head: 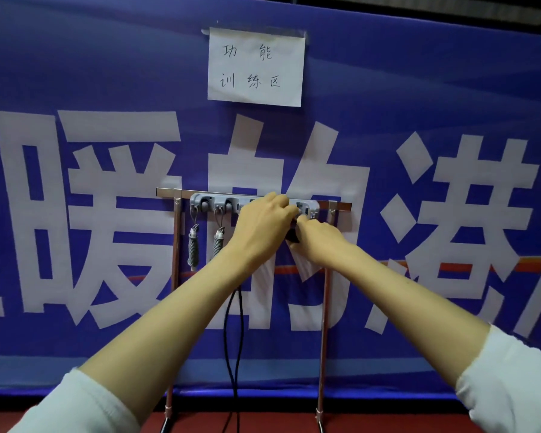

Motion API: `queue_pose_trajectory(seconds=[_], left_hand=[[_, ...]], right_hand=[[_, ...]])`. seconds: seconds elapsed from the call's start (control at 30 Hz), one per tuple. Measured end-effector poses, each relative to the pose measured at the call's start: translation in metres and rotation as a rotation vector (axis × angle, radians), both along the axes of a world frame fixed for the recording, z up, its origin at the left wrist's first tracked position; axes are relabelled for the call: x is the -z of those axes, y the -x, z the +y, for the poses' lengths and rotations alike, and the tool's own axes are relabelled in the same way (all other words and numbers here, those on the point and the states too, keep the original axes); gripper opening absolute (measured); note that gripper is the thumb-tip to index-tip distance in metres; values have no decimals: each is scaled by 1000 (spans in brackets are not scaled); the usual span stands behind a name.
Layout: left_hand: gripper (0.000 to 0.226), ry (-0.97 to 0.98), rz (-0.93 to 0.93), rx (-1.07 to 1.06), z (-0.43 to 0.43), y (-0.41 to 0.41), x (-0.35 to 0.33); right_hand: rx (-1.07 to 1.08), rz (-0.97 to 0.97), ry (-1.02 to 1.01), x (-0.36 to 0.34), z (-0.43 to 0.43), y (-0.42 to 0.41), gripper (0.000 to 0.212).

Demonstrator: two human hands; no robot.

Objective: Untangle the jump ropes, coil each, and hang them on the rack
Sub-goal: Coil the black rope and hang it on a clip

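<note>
Two grey coils hung from hooks at the left end of the rack, clear of the work. Just right of them the left hand lay over the middle of the grey hook strip, fingers curled down against it; whether it gripped the strip or something behind it could not be told. A black rope dropped in a long doubled strand from under that hand to the red floor, so this one was at the rack but looked far from neatly coiled. The right hand sat touching the left, pinched shut on a small dark piece, probably the rope's handle, just below the right hooks.

The likely trouble was a missed hook: both hands hid it, so the handle could slip off and the rope fall. The loose strand could also snag the rack's legs.

Behind stood a blue banner with a paper note; nothing else blocked the reach.
</note>
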State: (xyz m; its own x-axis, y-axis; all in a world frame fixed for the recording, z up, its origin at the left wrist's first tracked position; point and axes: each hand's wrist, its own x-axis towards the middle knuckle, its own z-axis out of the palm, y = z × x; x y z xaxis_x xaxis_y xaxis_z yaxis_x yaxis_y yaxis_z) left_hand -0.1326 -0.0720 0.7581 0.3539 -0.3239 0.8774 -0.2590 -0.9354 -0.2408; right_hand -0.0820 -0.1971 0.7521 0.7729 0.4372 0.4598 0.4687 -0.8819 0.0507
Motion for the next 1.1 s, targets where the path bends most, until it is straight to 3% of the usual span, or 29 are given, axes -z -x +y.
queue_pose_trajectory(seconds=[0.1,0.17,0.2,0.27,0.4,0.5,0.7,0.77,0.93,1.1], left_hand=[[10,-172,-120,70,4,-2,10],[6,-128,-161,98,8,-5,22],[12,-26,-142,113,7,-4,27],[10,328,65,193,3,2,34],[18,1046,531,634,-5,12,40],[28,1303,743,821,-3,15,40],[24,1375,955,1009,9,13,30],[35,1355,987,1044,15,13,29],[48,1162,1038,948,24,19,17],[45,1213,932,812,24,18,12]], right_hand=[[-44,54,-64,-1,-1,0,40],[-51,34,-54,-2,-1,3,43],[-46,14,-42,-3,-1,5,45],[-36,-5,-46,-4,1,9,44],[-63,-6,-106,-12,2,14,36],[-126,8,-225,-18,2,18,31],[-315,191,-445,-20,0,31,18],[-384,283,-483,-20,-3,34,15],[-450,442,-462,-29,-13,36,22],[-632,572,-462,-34,-16,41,24]])
